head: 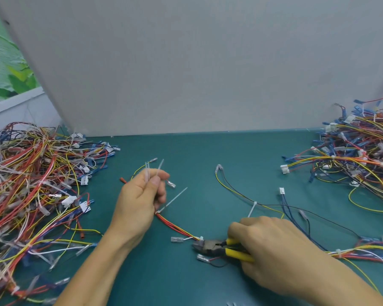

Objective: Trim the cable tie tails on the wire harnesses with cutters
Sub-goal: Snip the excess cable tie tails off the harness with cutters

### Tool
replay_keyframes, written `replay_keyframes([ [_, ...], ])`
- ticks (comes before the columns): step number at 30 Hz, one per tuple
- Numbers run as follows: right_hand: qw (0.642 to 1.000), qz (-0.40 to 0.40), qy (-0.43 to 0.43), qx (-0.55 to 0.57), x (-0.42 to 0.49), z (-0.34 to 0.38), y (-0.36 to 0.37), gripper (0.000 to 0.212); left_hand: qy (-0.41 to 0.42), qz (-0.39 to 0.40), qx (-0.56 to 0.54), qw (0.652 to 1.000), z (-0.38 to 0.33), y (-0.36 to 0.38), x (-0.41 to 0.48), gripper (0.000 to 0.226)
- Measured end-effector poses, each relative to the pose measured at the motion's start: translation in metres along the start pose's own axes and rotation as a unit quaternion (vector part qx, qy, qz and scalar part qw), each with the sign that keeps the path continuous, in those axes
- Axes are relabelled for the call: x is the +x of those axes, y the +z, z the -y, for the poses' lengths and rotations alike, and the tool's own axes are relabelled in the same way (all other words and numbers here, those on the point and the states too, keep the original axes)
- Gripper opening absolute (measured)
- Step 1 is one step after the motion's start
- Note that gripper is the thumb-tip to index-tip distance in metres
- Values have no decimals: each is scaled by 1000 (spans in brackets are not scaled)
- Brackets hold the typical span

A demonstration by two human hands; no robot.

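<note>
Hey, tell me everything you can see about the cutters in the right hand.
The cutters are small side cutters with a dark, worn-looking metal head and two yellow, plastic-looking handles. The right hand grips the handles, covering their rear ends. The tool lies nearly flat, low over the green table mat, head pointing left. Its jaws look almost closed, tips right beside a white cable tie on the red and yellow harness; contact cannot be told.
</note>
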State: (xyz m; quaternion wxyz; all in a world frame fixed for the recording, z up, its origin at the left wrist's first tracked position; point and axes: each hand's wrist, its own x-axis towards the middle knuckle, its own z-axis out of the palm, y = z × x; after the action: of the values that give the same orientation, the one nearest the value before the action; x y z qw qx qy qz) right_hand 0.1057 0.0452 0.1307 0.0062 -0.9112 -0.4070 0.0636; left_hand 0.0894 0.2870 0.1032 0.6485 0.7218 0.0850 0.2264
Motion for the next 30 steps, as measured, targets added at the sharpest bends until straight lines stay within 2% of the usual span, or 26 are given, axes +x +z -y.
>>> replay_keyframes([
  [2,1000,29,0,-9,-1,-4,-3,12,-2,-18,54,998,0,-6,3,21],
  [3,999,36,1,-8,-2,-5,-3,12,7,-21,118,993,0,-8,5,16],
  [5,999,45,3,-11,-3,-6,-4,11,42,-11,312,949,0,-9,6,11],
  [7,999,45,4,-13,-2,-5,-4,10,61,18,436,898,-6,-2,1,3],
  [9,999,46,4,-18,-2,-5,-4,11,55,40,509,858,-8,8,-5,19],
  [11,999,48,3,-20,-2,-5,-4,11,54,63,567,820,-8,15,-7,22],
  [15,999,48,-3,-18,-2,-5,-4,9,43,98,617,780,-6,21,-8,27],
  [20,999,49,-6,-24,-2,-5,-4,11,54,98,584,804,-4,19,-6,20],
  [24,998,48,-5,-28,-2,-4,-4,12,83,75,457,882,-1,12,-6,25],
  [30,997,71,6,-4,-4,-8,-9,9,-14,87,321,943,-3,-21,6,21],
])
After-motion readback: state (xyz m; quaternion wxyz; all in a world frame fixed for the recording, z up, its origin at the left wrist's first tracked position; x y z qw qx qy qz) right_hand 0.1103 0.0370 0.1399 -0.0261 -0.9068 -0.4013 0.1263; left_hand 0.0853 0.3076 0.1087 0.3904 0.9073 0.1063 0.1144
